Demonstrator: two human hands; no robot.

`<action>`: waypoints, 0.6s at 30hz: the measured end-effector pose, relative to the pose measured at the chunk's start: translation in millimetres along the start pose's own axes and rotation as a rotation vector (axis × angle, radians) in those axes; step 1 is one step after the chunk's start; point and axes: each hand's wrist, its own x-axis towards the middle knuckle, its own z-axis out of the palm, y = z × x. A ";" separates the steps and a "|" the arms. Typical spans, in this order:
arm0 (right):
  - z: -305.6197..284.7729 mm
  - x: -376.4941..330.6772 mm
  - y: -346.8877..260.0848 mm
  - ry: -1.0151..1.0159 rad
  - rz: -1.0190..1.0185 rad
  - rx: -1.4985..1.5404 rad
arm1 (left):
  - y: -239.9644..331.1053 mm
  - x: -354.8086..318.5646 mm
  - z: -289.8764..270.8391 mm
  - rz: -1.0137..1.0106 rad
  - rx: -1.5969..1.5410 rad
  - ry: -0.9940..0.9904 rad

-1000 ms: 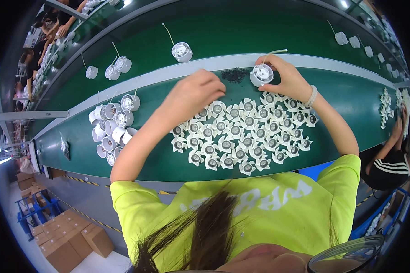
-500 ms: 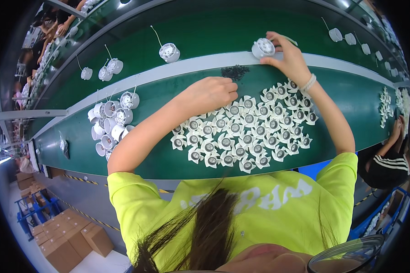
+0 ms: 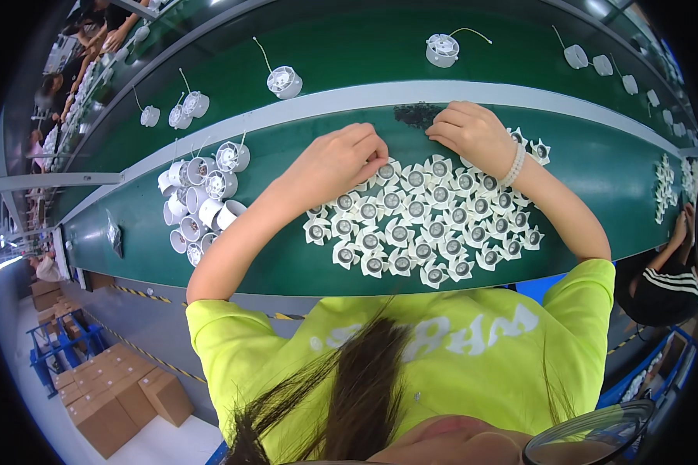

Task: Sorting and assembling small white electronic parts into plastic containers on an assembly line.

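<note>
My left hand is closed, its fingers curled at the far left edge of a spread of white fan blade wheels. Whatever it may hold is hidden behind the knuckles. Over the far right part of the same spread, my right hand has its fingertips pinched together beside a pile of tiny black parts. Anything between those fingertips is too small to make out. Beyond the pale divider strip, a round white fan housing with a thin wire lies on the far green belt.
Stacked white fan housings stand left of my left forearm. Another housing lies on the far belt, past the pale divider. A small plastic bag lies far left. At right, a co-worker's arm reaches toward more blade wheels.
My right hand has let go of the white fan housing on the far belt and come back nearer, to the black parts. My left hand has shifted slightly left, still closed.
</note>
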 end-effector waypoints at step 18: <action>-6.9 -0.5 -56.0 -0.031 0.044 0.256 | 15.0 -21.4 18.0 0.072 0.092 0.126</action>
